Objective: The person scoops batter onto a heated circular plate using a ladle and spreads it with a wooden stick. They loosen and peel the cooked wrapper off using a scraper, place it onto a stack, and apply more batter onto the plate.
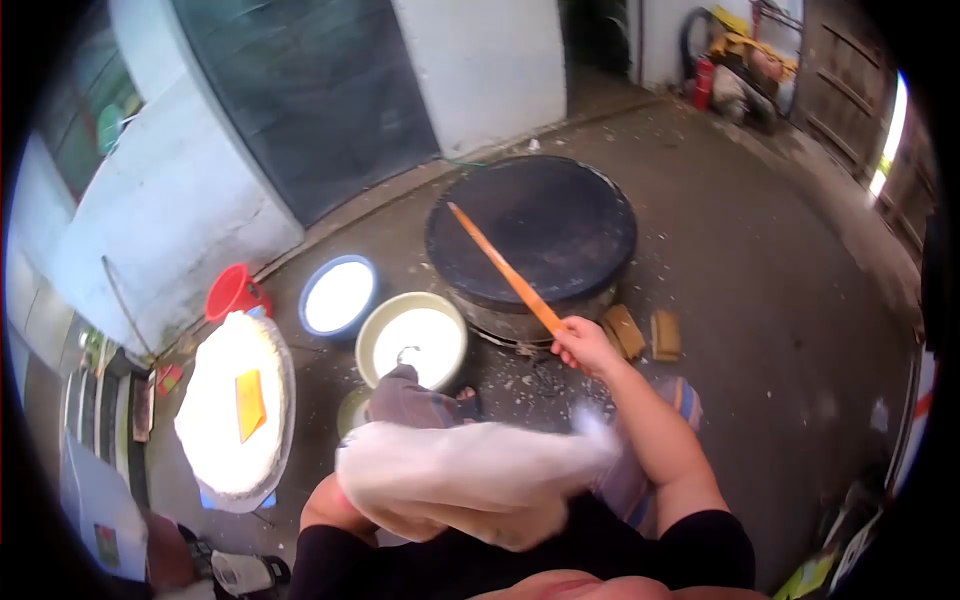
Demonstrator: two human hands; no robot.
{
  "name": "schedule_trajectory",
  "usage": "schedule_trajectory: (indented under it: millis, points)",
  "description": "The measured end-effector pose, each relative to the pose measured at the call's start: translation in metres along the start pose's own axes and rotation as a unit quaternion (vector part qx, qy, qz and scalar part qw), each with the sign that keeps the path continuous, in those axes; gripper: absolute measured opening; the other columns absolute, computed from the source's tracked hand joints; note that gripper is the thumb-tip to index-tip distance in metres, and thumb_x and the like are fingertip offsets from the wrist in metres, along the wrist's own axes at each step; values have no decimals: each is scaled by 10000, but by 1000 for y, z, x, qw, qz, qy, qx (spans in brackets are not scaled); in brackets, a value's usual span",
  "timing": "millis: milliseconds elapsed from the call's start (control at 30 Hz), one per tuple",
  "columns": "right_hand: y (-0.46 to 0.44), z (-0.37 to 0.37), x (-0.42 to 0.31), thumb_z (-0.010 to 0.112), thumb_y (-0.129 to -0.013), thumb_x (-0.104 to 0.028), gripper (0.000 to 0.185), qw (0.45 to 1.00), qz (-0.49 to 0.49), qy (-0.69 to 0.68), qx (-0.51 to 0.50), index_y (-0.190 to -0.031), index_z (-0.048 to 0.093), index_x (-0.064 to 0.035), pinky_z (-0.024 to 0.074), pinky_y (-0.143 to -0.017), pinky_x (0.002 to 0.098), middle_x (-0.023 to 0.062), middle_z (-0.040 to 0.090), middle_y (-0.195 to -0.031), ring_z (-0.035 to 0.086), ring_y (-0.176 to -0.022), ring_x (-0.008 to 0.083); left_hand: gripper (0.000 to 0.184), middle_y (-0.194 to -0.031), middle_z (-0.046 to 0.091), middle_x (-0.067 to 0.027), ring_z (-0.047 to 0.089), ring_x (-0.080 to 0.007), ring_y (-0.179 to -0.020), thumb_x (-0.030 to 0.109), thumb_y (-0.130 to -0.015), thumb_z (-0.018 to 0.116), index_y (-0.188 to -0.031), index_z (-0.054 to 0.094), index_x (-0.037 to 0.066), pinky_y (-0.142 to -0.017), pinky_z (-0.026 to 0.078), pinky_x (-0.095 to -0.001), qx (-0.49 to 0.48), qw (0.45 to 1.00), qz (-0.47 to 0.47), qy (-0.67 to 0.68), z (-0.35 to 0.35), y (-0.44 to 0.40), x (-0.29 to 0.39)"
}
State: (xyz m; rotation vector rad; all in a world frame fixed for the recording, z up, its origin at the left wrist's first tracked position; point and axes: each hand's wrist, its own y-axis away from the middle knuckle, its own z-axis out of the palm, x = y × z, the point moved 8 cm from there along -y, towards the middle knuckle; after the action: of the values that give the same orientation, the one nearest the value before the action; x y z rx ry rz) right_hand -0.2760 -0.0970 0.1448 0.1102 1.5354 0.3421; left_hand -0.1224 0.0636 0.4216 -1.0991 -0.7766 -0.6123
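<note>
My right hand [583,346] is wrapped round one end of a long flat wooden stick [505,270]. The stick's far end reaches over a round black griddle [535,225] on a low stove. A pale, limp sheet [470,470], perhaps cloth, hangs blurred across my lap. My left forearm [335,507] runs up to its left end, and the sheet hides my left hand and fingers. In front of my knee is a cream basin [364,348] of white contents, with a dark handle-like thing sticking out.
A blue basin [309,324] with white contents and a red bucket [232,292] stand near the wall. To my left, a bright white round pile [225,400] carries an orange flat piece [249,405]. Brown blocks [665,336] lie right of the stove. A red cylinder [703,83] stands far back.
</note>
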Motion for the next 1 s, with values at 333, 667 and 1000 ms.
schedule_trajectory:
  millis: [333,667,1000]
  points:
    - [7,0,-8,490,-864,-173,146,1000,0,-9,7,-936,493,-46,342,-372,172,-1,550,-651,445,-449,35,207,-783,593,-94,571,-220,-709,194,-792,544,-809,602,-5,-705,460,-344,-65,980,142,122,77,-44,-7]
    - [13,-2,-10,499,-863,-153,102,1000,-16,-15,5,-887,497,-53,350,-384,167,7,554,-649,452,-456,35,236,-741,582,-60,561,-194,-668,226,-809,501,-794,603,15,-702,459,-326,-141,966,127,177,67,-47,3]
    - [10,-7,-6,486,-863,-148,134,1000,-3,5,16,-952,498,-48,338,-376,159,-4,544,-654,444,-455,27,273,-700,571,-27,552,-169,-626,259,-826,457,-780,604,34,-699,459,-308,-168,965,90,178,93,-82,-16]
